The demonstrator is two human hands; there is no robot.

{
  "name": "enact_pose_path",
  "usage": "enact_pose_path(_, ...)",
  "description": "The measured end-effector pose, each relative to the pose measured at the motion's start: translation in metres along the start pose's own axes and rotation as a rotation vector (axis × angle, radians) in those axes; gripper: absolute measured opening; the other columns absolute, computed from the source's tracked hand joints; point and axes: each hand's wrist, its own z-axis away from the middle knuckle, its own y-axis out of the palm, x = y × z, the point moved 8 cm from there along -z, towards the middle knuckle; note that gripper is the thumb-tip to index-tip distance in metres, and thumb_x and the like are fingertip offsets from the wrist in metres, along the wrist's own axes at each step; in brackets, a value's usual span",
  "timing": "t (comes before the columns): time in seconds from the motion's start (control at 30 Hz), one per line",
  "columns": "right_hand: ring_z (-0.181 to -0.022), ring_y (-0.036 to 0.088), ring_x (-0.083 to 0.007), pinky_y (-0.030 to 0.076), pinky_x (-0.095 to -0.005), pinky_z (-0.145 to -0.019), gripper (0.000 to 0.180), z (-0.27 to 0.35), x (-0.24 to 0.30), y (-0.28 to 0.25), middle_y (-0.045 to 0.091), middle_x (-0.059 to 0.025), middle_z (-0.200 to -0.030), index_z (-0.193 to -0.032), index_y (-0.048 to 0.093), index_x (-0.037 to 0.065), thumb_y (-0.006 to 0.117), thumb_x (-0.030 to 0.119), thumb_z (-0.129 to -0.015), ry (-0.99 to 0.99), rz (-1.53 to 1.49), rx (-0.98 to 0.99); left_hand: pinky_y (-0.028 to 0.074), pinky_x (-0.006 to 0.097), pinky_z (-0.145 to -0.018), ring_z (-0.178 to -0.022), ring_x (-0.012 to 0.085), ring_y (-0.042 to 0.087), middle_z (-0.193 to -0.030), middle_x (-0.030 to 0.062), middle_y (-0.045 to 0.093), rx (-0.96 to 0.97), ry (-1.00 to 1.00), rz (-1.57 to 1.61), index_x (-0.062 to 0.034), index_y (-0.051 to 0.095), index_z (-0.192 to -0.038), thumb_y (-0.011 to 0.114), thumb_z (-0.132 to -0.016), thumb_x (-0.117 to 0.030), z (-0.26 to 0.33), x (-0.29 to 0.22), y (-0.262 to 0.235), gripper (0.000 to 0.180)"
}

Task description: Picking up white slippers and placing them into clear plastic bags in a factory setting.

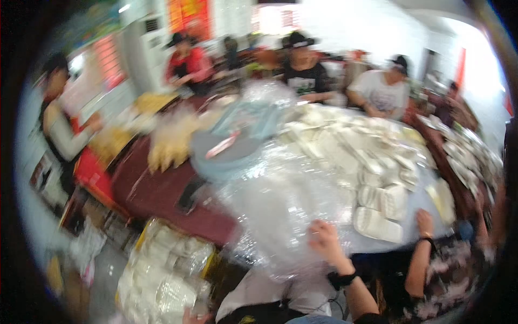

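A large clear plastic bag [270,208] spreads over the near edge of the table and hangs down in front of me. My right hand [326,240], with a black band on its wrist, is closed at the bag's right side, fingers curled on the film. Low in the picture, my left hand [195,315] is beside a yellow crate [139,243] of clear-wrapped white packs [162,270]; blur and the picture's edge hide its fingers. To the right of the bag lie white insole-shaped pads [377,224], several stacked.
A grey-blue round stool-like piece [226,156] bears a red-and-white item [223,144]. Bags of yellowish pieces [171,140] sit on the dark red table cover [145,183]. A co-worker's hand [424,222] rests at the right near edge; several people work around the table.
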Motion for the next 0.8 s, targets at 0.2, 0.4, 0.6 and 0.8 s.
enact_pose_path(0.2,-0.118,0.051,-0.0331,0.043,-0.0437,-0.102,0.042,0.011,-0.008,-0.005,0.05,-0.0115,-0.143,-0.126,0.064,0.009,0.074,0.017,-0.085,-0.014,0.01,-0.014,0.05,0.061,-0.085,-0.101,0.0452,0.055,-0.118,0.0217,0.058,-0.234,0.408,-0.449,-0.0084,0.056,-0.116,0.07,-0.086,-0.048,-0.035,-0.041,-0.052,0.051)
enact_pose_path(0.4,-0.117,0.052,-0.0315,0.043,-0.0428,-0.102,0.042,0.011,0.0,0.0,0.05,-0.0114,-0.142,-0.126,0.064,0.008,0.073,0.019,-0.087,-0.034,-0.015,-0.027,0.055,0.04,-0.059,-0.076,0.025,0.059,-0.099,0.0156,0.064,-0.478,0.572,-1.119,0.0017,0.055,-0.127,0.081,-0.082,-0.011,-0.018,-0.084,-0.036,0.053)
enact_pose_path(0.6,-0.118,0.049,-0.0316,0.043,-0.0422,-0.102,0.043,0.006,0.002,0.001,0.05,-0.0114,-0.142,-0.126,0.064,0.008,0.074,0.019,-0.086,-0.035,-0.033,-0.006,0.055,0.042,-0.068,-0.083,0.0268,0.061,-0.099,0.0164,0.064,-0.268,0.523,-0.964,0.0053,0.059,-0.118,0.08,-0.084,-0.031,-0.008,-0.096,-0.036,0.054)
enact_pose_path(0.8,-0.113,0.05,-0.0315,0.045,-0.0418,-0.1,0.044,0.008,-0.002,0.0,0.051,-0.011,-0.141,-0.126,0.064,0.008,0.074,0.017,-0.085,-0.033,-0.045,-0.008,0.055,0.042,-0.071,-0.085,0.0279,0.061,-0.098,0.0164,0.065,-0.045,0.216,-0.63,0.0063,0.059,-0.116,0.077,-0.085,-0.04,0.011,-0.069,-0.041,0.059)
